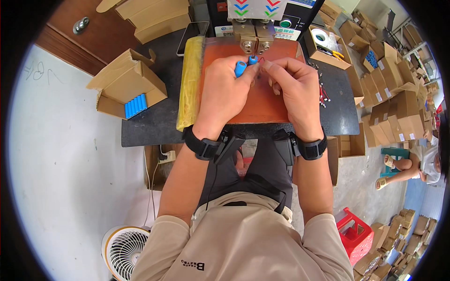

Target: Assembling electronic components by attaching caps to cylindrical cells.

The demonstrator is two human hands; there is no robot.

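White chevron-marked label (pixel 257 9) above blue cylinders (pixel 240 69) at left grip (pixel 225 86)

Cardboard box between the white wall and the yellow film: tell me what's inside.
A row of blue cylinders shows inside the box; anything beneath them is covered and cannot be seen.

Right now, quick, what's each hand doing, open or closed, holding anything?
Left hand: closed on a blue cylinder, with a second blue cylinder right beside it.
Right hand: closed in a pinch, apparently on a thin red wire.
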